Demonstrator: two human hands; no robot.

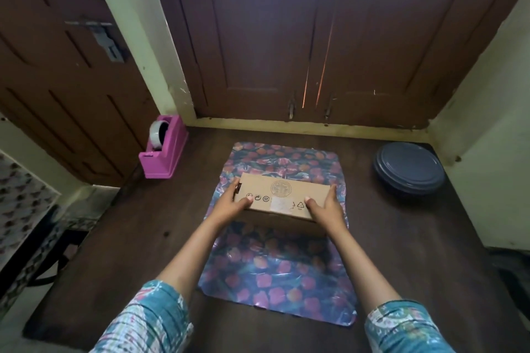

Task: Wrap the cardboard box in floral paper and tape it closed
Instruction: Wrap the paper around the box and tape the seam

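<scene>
A brown cardboard box [282, 193] with printed symbols on its top rests on the middle of a glossy floral paper sheet [279, 275] spread flat on the dark table. My left hand [233, 205] grips the box's left end, thumb on top. Gripping the right end the same way is my right hand [325, 208]. A pink tape dispenser [165, 152] with a roll of tape stands at the table's back left, apart from the paper.
A stack of dark blue plates [408, 169] sits at the back right of the dark table [129, 238]. Brown wooden doors [315, 37] and pale walls close off the far side. The table's left edge drops to a patterned surface.
</scene>
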